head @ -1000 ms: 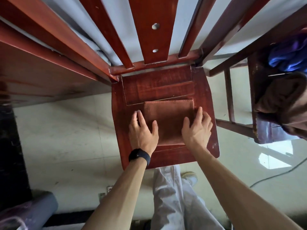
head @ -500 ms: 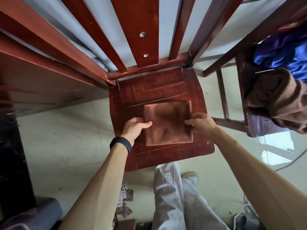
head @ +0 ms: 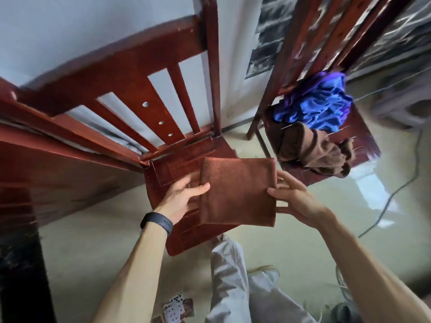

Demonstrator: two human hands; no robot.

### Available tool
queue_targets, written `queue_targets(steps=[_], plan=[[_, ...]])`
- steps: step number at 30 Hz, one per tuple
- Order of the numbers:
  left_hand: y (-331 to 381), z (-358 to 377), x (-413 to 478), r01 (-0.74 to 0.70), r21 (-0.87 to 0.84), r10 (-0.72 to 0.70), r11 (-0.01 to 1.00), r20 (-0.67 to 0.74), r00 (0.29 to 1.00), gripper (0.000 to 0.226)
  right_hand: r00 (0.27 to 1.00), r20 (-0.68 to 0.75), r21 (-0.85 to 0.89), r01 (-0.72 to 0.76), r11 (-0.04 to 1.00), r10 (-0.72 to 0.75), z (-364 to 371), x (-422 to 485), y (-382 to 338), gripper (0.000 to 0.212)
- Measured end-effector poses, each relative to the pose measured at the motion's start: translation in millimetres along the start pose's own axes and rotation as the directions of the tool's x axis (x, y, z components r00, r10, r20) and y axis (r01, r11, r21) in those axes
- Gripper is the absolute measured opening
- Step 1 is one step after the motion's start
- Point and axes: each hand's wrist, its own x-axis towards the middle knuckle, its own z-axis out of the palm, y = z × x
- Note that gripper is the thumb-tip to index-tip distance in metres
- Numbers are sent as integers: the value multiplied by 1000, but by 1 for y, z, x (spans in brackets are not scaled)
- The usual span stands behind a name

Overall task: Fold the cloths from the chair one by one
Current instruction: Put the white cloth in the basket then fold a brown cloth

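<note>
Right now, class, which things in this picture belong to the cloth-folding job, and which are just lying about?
Job in hand:
folded brown cloth, held by left hand and right hand
blue cloth and crumpled brown cloth on the far chair
near chair

Lying about:
playing cards, on the floor
cable, on the floor

left grip [head: 184, 197]: pinches cloth [head: 238, 194] (thumb on top) | right grip [head: 293, 199]: pinches opposite edge

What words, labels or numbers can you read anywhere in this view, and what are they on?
No text can be read.
The playing cards on the floor show pips, but their numbers are too blurred.
The folded brown cloth and the wristband show no label.
</note>
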Motion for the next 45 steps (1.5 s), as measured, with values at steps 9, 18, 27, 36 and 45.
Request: queue_targets(steps=[9, 18, 27, 36, 45], plan=[[145, 195, -96, -210, 171, 168, 963, 228, 959, 50, 916, -170, 6, 369, 929, -363, -97, -214, -110, 55], [268, 484, -200, -576, 264, 362, 774, 562, 744, 42, 529, -515, -102, 744, 661, -675, -230, -451, -176, 49], [311, 720, -254, -746, 116, 369, 656, 813, 451, 39, 135, -712, -296, 832, 469, -689, -345, -604, -201, 47], [369, 894, -231, -814, -5, 356, 581, 901, 249, 43, -156, -778, -493, 753, 436, -608, -449, -664, -279, 52], [406, 1049, -203, -823, -52, 277, 566, 952, 130, 44, -307, -796, -563, 692, 451, -522, -552, -696, -320, 56]])
